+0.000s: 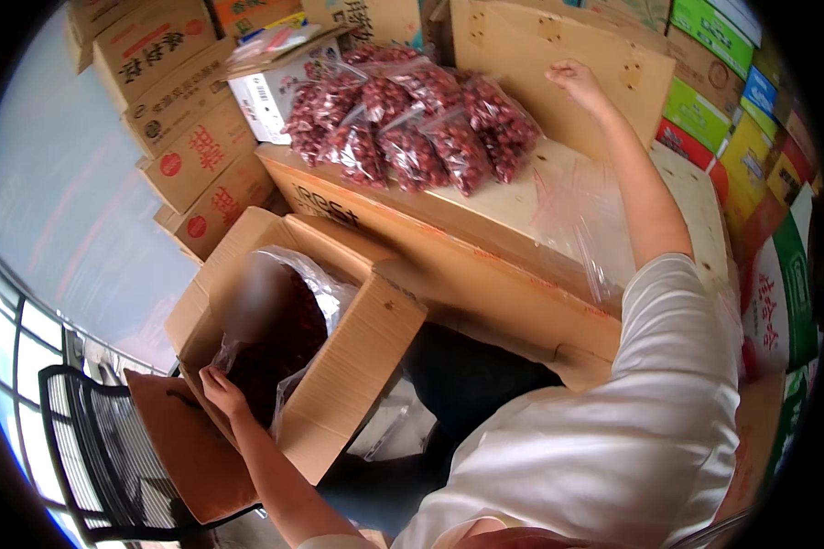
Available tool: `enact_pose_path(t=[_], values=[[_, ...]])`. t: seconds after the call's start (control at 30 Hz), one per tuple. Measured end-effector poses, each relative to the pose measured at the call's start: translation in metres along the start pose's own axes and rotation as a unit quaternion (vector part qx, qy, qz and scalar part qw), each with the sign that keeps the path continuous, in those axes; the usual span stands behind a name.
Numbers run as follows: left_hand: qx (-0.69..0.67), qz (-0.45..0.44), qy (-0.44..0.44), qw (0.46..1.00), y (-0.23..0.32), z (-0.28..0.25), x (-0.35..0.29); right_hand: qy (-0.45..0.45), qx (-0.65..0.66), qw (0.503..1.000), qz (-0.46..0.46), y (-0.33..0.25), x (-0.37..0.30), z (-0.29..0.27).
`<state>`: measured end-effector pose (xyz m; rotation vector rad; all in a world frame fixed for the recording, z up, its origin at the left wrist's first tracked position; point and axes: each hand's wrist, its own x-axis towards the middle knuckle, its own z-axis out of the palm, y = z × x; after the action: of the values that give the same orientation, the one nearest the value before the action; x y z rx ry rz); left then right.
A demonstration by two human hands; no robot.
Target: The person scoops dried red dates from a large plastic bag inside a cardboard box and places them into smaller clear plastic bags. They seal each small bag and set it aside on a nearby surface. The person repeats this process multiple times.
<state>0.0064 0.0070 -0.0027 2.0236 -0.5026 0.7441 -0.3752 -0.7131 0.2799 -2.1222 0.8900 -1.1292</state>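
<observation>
An open cardboard box [357,366] stands in front of me, lined with a clear plastic bag [331,295] and holding dark red dried fruit that looks like jujubes [279,371]. My left hand [222,392] is at the box's left wall, fingers closed on the edge of the plastic liner. Raised over the worktop's far right, my right hand [574,82] is curled like a fist before an upright cardboard panel [558,46]; whatever it may hold is hidden. Several clear bags of the red fruit [421,119] lie piled on the worktop. A blurred patch covers part of the box's inside.
Empty clear plastic bags [577,220] lie on the pale worktop [499,197], right of the filled bags. Stacked cartons [178,137] rise at the far left, with colourful packages [705,110] at the right. A black mesh chair [101,457] is at lower left.
</observation>
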Motion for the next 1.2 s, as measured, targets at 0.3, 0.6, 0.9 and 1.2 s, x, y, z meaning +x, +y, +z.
enact_pose_path(t=[0.3, 0.6, 0.9, 1.2], values=[[-0.032, -0.007, 0.0, 0.999, -0.006, 0.004, 0.003, -0.104, -0.308, 0.945, -0.029, 0.043, -0.122, -0.028], [-0.027, -0.014, -0.001, 1.0, -0.013, 0.002, 0.004, -0.122, -0.563, 0.816, -0.058, 0.044, -0.159, -0.016], [-0.043, -0.028, 0.004, 0.999, -0.001, 0.003, 0.003, -0.082, -0.556, 0.822, -0.093, 0.089, -0.143, 0.004], [-0.041, -0.035, 0.003, 0.999, 0.008, -0.001, 0.003, -0.124, -0.556, 0.821, -0.036, 0.062, -0.142, 0.016]])
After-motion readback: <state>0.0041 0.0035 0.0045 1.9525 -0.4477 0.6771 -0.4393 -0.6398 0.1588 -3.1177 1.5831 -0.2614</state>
